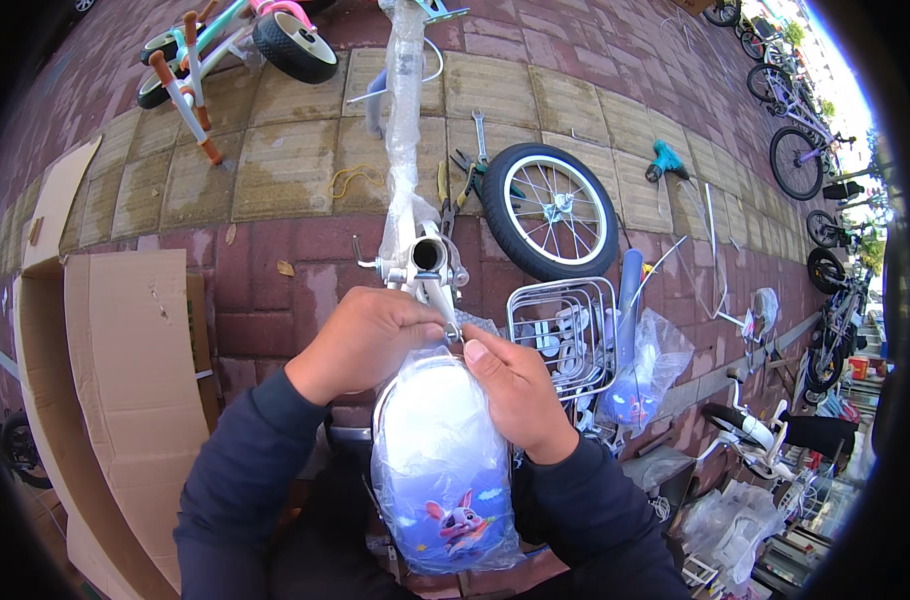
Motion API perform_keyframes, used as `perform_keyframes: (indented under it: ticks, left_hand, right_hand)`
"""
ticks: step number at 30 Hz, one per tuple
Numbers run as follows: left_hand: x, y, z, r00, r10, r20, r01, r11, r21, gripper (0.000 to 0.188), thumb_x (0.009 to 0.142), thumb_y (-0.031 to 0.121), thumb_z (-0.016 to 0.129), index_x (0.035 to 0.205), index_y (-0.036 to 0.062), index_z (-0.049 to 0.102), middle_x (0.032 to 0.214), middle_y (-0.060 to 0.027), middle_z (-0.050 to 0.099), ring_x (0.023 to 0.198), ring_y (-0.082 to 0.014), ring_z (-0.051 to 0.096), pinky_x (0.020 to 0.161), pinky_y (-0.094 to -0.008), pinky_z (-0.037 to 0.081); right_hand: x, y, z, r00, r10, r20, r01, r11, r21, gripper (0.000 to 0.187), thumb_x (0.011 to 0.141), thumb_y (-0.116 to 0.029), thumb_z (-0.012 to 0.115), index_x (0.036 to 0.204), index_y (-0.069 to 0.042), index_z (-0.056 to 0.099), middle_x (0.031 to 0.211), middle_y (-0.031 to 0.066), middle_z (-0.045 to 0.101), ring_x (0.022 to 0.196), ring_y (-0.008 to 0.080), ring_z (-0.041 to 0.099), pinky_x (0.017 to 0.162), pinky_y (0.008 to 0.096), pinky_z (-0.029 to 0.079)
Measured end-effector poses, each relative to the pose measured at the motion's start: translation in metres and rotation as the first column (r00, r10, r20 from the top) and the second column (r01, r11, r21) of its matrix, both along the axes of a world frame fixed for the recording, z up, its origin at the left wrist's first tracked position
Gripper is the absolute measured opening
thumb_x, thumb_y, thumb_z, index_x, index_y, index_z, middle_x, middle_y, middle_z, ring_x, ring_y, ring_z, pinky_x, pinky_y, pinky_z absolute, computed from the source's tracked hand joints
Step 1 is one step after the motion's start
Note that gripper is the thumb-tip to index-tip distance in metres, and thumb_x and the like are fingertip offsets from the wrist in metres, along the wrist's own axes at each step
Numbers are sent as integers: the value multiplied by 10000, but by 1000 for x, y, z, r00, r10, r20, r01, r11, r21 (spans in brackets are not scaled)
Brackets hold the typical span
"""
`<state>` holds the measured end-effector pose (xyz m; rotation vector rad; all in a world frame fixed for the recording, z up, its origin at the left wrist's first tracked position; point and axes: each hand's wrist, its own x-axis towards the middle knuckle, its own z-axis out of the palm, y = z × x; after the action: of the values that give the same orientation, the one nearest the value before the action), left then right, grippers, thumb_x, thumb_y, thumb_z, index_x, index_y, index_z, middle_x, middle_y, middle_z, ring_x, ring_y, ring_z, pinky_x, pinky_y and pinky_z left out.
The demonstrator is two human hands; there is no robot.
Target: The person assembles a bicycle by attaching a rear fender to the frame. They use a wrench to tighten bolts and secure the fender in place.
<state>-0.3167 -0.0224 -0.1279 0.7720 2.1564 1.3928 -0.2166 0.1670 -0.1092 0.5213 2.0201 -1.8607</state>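
Note:
A white bicycle frame (433,283), its long tube wrapped in clear plastic, stretches away in front of me with an open round tube end facing up. My left hand (373,338) is closed, thumb and fingers pinched at a small silver metal fastener (452,331) at the near end of the frame. From the other side my right hand (520,392) pinches the same fastener between thumb and forefinger. Just below them lies a blue-and-white rounded backrest-like piece (440,450) in clear plastic, with a cartoon rabbit on it.
Right of the frame lie a spoked wheel (558,210), pliers (460,190), a wrench (480,135), a wire basket (565,380) and a teal power drill (665,160). An open cardboard box (125,400) stands at left. Several bicycles (800,160) line the right side.

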Motion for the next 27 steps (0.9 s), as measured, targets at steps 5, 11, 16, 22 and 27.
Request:
perform_keyframes:
  ticks: [5,11,16,22,27]
  left_hand:
    - [-8,9,8,993,-72,-96,61,991,-117,146,828,133,741,914,16,761,811,-156,718,715,-287,689,676,-345,533]
    - [-7,16,19,999,-36,12,38,946,-322,173,831,189,686,909,54,761,801,-175,698,700,-340,673,664,-373,542]
    - [-8,20,27,999,-39,12,41,945,-323,190,830,218,672,915,72,760,799,-186,688,721,-357,674,672,-381,546]
    - [-6,20,23,998,25,64,-3,946,-324,190,802,221,708,891,63,763,796,-176,696,709,-331,687,668,-362,547]
    - [-8,19,18,999,-51,-19,41,935,-352,148,799,75,755,901,-32,744,747,-129,711,606,-165,658,594,-289,515]
  right_hand:
    - [5,6,-9,995,-52,84,77,941,-330,473,1056,-218,370,1368,120,480,1072,84,661,913,88,587,823,226,464]
    - [6,4,-10,990,-118,74,138,915,-379,457,1033,-219,459,1291,152,530,952,52,658,869,72,554,804,230,453]
    - [4,2,-11,992,-123,41,130,913,-386,444,1025,-230,474,1286,122,547,897,25,644,814,75,546,748,248,451]
    - [1,3,-9,995,-98,0,93,944,-316,448,1012,-243,491,1246,134,554,813,48,627,784,86,541,707,266,438]
    - [1,2,-12,995,-101,21,102,943,-316,462,1008,-252,501,1231,150,553,783,58,611,775,94,541,703,273,436]
